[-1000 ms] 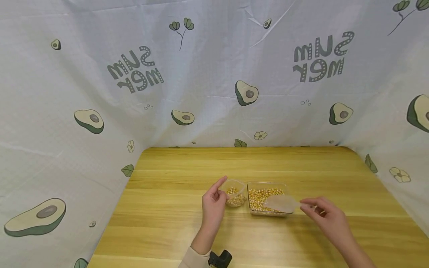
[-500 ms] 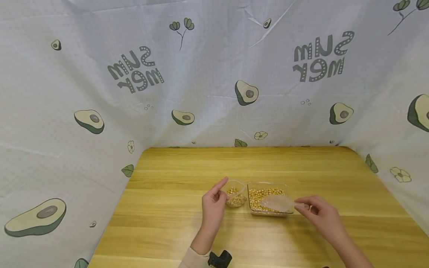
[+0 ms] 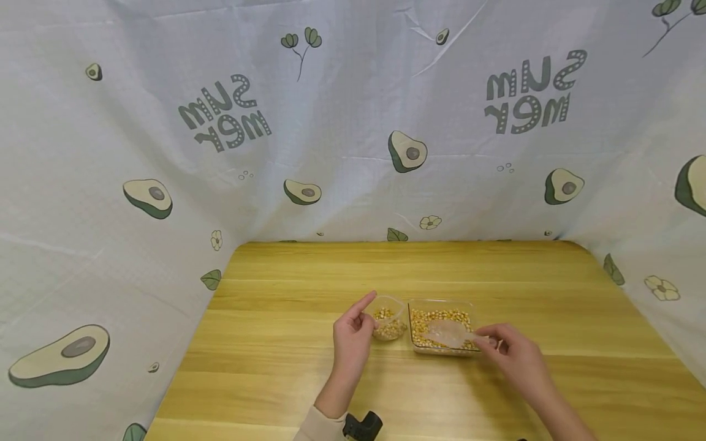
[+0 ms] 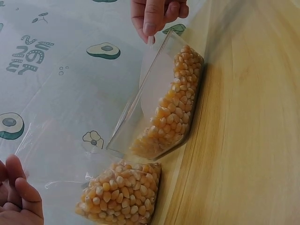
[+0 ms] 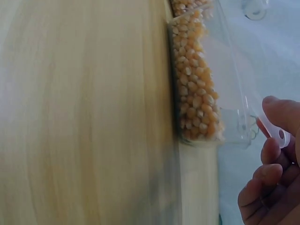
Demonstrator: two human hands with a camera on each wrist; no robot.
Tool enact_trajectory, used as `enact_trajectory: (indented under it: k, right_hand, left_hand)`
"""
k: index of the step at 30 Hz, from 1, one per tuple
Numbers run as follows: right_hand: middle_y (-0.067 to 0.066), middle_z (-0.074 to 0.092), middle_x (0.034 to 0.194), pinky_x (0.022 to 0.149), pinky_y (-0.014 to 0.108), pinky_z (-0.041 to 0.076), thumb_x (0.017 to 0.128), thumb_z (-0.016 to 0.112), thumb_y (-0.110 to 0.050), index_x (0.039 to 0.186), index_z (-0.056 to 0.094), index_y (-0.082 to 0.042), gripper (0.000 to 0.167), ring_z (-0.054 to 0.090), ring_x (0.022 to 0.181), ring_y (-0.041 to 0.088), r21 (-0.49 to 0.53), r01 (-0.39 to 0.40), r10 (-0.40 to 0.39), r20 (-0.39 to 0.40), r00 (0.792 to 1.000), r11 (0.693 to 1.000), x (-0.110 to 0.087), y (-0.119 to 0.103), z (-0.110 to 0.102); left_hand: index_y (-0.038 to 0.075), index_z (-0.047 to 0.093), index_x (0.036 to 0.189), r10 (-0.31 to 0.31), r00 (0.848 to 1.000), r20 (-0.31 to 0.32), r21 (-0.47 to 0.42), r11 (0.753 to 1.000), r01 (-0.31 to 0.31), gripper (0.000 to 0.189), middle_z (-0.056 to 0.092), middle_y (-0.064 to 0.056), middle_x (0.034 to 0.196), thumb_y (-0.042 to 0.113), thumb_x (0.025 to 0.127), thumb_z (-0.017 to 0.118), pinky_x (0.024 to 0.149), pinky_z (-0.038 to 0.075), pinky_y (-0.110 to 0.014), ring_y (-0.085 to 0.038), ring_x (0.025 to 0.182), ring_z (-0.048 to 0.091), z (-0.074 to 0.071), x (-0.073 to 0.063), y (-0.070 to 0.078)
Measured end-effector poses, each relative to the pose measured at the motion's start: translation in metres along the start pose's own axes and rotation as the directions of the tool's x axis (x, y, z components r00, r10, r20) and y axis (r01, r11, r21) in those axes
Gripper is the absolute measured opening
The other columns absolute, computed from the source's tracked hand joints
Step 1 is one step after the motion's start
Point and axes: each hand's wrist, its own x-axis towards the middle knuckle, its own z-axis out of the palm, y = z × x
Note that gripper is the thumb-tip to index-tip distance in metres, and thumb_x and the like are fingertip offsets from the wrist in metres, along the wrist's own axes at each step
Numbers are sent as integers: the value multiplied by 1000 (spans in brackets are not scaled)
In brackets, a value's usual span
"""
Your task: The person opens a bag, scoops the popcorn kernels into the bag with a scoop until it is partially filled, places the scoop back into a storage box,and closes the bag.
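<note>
My left hand (image 3: 353,338) holds the mouth of a clear plastic bag (image 3: 389,331), its index finger stretched along the rim. Corn kernels (image 4: 123,193) fill the bottom of the bag, which stands on the table. Close beside it on the right is a rectangular clear glass container (image 3: 441,351), partly filled with more kernels (image 5: 194,86). My right hand (image 3: 513,353) pinches the handle of a translucent plastic scoop (image 3: 448,331) at the container's right side. The scoop's blade lies inside the container, over the kernels; how deep its edge goes cannot be told.
The wood-grain table (image 3: 287,288) stretches around both containers. A white curtain (image 3: 353,122) with avocado prints hangs behind and along the sides. A black wrist device (image 3: 362,425) sits on the left wrist.
My right hand has moved left, carrying the scoop further into the glass container over the kernels. The left hand and the bag stay about where they were.
</note>
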Motion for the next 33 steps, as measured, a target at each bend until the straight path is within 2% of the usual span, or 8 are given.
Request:
enact_trajectory:
  k: [6, 12, 19, 25, 33]
  right_hand:
    - [-5, 52, 77, 51, 22, 33, 89, 75, -30, 96, 73, -15, 16, 38, 61, 1, -78, -17, 18, 7, 1000, 997, 1, -3, 6]
    - [-5, 56, 78, 51, 23, 33, 90, 73, -35, 100, 76, -14, 23, 41, 62, 2, -177, -10, 14, 18, 1000, 984, 2, -3, 7]
    - [-2, 62, 84, 49, 24, 35, 91, 70, -44, 104, 77, -13, 34, 50, 64, 8, -277, -9, 21, 39, 999, 961, 4, -4, 7]
    - [-1, 64, 87, 46, 24, 31, 91, 69, -45, 104, 78, -14, 34, 40, 56, 3, -256, -14, 16, 4, 1000, 966, 6, 0, 9]
    - [-1, 62, 83, 47, 22, 32, 86, 77, -30, 98, 80, -12, 21, 36, 58, 0, -124, 9, -19, -80, 997, 992, 8, 9, 16]
  left_hand:
    - [20, 71, 125, -7, 1000, -2, -1, 1000, 7, 43, 59, -18, 77, -4, 96, 50, 48, 32, -14, -6, 57, 48, 0, 0, 1]
    - [18, 70, 126, -19, 1000, -12, -16, 1000, 19, 43, 58, -15, 77, -4, 95, 50, 50, 35, -14, -14, 64, 56, 1, -1, 1]
    - [19, 71, 125, -11, 1000, -20, -14, 1000, 11, 44, 57, -12, 76, -5, 95, 50, 51, 36, -14, -12, 61, 49, 1, -1, 1]
    - [21, 70, 125, -11, 1000, -17, -11, 1000, 10, 43, 57, -12, 76, -4, 95, 50, 51, 35, -14, -12, 62, 50, 1, -1, 0]
    - [19, 70, 127, -13, 1000, -14, -17, 1000, 13, 43, 58, -17, 78, -4, 96, 50, 50, 34, -14, -8, 60, 49, 1, -2, -1]
